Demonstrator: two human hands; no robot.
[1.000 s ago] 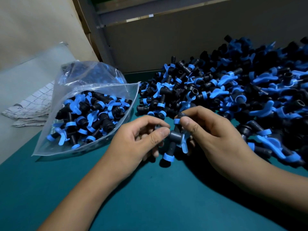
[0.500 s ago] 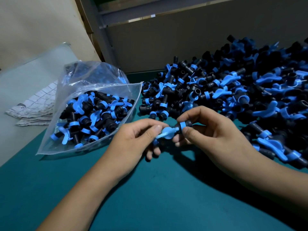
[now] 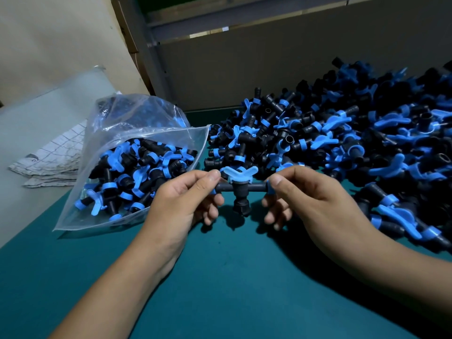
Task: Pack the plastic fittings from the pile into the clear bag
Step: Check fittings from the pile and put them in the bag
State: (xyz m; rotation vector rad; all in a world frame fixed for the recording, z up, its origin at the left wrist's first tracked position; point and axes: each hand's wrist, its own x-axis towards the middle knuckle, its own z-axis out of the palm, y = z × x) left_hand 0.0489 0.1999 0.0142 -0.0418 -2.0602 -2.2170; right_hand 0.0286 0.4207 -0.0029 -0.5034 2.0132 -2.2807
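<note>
I hold one black fitting [image 3: 241,192] with a blue winged handle level above the green table. My left hand [image 3: 186,199] pinches its left end and my right hand [image 3: 303,196] pinches its right end, between thumb and forefinger. The fitting's black stub points down and its blue wings point up. A clear bag [image 3: 117,133], open toward the right, lies to the left and holds several black and blue fittings. A large pile of fittings [image 3: 354,143] spreads across the right and back of the table.
The green table [image 3: 220,277] shows bare surface under and in front of my hands. A folded checked cloth [image 3: 49,160] lies on a pale surface left of the bag. A grey wall panel [image 3: 244,64] stands behind the pile.
The fitting between my hands has been turned, from lying angled with its black end down-left to level, wings up. Both hands have drawn slightly apart to its two ends.
</note>
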